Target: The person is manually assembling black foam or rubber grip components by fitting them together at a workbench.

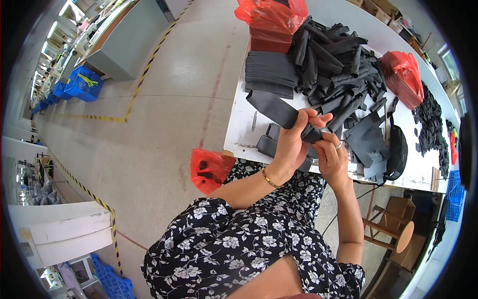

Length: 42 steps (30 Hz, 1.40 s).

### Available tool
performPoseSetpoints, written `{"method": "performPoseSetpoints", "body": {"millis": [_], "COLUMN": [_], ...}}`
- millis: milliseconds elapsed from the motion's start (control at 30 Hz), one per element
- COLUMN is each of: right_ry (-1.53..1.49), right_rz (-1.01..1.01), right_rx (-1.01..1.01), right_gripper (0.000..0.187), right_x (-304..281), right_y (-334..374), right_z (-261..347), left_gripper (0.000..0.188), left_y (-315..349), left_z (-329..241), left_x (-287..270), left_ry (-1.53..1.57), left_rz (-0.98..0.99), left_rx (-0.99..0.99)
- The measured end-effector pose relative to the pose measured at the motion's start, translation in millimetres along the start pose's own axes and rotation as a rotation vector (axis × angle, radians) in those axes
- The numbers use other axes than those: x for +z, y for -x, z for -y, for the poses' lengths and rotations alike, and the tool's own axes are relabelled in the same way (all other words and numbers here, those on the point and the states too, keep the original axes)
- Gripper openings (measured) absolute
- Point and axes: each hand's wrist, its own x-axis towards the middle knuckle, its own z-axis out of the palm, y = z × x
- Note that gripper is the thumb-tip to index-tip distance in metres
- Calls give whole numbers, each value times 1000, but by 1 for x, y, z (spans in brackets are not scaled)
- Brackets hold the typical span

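Over the front edge of the white table [239, 129], both hands hold one flat black strip [273, 107] of soft-looking material. My left hand [290, 149] pinches it between thumb and fingers, and its long free end points up and left. My right hand [331, 158], with a ring on one finger, is closed on the strip's folded, bunched near end. Beyond the hands lies a big loose heap of black strips [328, 65], many curled like tubes. A neat stack of flat black strips [269, 70] sits left of it. Part of a black bundle [268, 144] shows behind my left wrist.
Flat black pieces [366, 139] and a rounded black object [397, 152] lie to the right. Red plastic bags stand at the back [274, 22], at the right [403, 79] and hang by the table's left corner [211, 169]. A wooden stool [403, 236] is below right.
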Motion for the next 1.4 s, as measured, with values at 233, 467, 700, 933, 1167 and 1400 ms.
{"method": "performPoseSetpoints", "body": {"millis": [233, 467, 700, 933, 1167, 1400], "right_ry": [-15, -12, -8, -667, -923, -233], "right_rz": [21, 24, 54, -226, -387, -468], "right_rx": [-3, -23, -26, 776, 786, 321], "right_gripper": [23, 24, 20, 13, 32, 18], "right_x": [1, 5, 8, 29, 7, 15], "right_y": [-3, -4, -3, -4, 5, -11], "right_z": [1, 1, 0, 22, 15, 18], "left_gripper": [25, 28, 26, 37, 34, 39], "left_y": [4, 7, 7, -3, -32, -24], "left_z": [3, 7, 14, -1, -26, -45], "left_x": [3, -1, -10, -2, -23, -45], "left_ry": [53, 77, 117, -27, -57, -71], "left_rz": [20, -24, -4, 15, 284, 188], "left_rx": [1, -74, -58, -37, 114, 182]}}
